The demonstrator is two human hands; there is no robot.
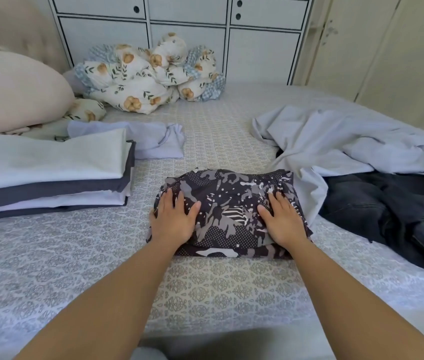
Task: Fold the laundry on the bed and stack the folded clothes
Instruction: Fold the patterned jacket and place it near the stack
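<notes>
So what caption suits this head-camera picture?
Both hands, left and right, press flat on a folded patterned garment beside the folded stack.

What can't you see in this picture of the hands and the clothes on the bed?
- Stack of folded clothes: its left end is cut off by the head view's edge.
- Dark jeans: partly covered by the pale blue garment and cut off at the right edge.
- Patterned garment: both the left hand and right hand lie flat on it, hiding its sides.
- What kind of clothing it is: folded, cannot tell.
</notes>
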